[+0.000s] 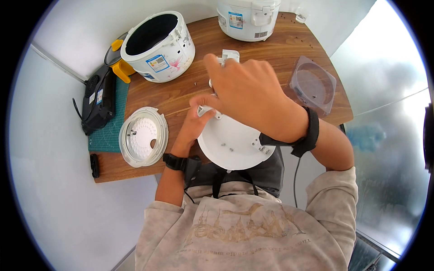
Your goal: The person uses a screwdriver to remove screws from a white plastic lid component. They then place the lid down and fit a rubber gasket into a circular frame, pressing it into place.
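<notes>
A white round rice cooker lid (221, 144) rests at the table's front edge, partly over my lap, its inner side up. My left hand (199, 118) is closed on its far left rim, next to a small hinge-like fitting. Above that spot my right hand (248, 88) is curled closed with its back up, and what its fingers hold is hidden. Inside the lid lie small loose screws (231, 150). Just beyond my right hand, a white plastic piece (230, 55) shows on the table.
A white cooker body (158, 63) stands at the back left, another cooker (248, 22) at the back. A ring-shaped inner lid (143, 137) lies left, near a green mat (106, 140) and black device (100, 99). A clear plastic box (312, 83) sits right.
</notes>
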`<state>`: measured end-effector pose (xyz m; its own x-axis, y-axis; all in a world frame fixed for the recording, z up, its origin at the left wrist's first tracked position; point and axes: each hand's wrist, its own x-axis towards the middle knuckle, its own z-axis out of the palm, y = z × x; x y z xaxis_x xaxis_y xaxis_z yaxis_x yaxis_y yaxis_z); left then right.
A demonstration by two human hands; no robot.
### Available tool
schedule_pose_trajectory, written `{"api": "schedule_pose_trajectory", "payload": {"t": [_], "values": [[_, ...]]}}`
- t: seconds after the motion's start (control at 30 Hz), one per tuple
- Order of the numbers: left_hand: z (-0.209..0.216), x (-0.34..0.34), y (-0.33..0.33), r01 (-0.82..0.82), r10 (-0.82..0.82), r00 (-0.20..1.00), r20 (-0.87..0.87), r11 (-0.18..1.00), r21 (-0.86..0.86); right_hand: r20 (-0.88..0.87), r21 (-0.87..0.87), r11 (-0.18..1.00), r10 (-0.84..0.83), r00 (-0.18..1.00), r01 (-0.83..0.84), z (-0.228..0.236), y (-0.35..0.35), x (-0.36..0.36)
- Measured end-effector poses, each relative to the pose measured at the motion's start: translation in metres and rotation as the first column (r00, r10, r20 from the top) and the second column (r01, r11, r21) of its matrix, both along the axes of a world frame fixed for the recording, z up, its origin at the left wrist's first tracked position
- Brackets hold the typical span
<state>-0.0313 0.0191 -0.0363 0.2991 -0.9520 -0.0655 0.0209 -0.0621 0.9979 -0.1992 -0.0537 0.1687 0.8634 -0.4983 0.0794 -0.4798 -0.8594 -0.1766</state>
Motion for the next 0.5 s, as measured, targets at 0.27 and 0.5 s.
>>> {"api": "schedule_pose_trajectory", "payload": {"t": [0.27,0.5], "values": [[-0.002,0.007,-0.002,0.122,-0.122,0.992,-0.028,0.992,0.018,0.516,-0.171,0.920,0.389,0.763,-0.353,-0.047,-0.020,-0.004],[0.001,0.010,-0.001,0.122,-0.116,0.992,-0.047,0.984,0.133,0.071,-0.064,0.998,-0.010,0.997,0.014,-0.013,0.000,-0.005]]}}
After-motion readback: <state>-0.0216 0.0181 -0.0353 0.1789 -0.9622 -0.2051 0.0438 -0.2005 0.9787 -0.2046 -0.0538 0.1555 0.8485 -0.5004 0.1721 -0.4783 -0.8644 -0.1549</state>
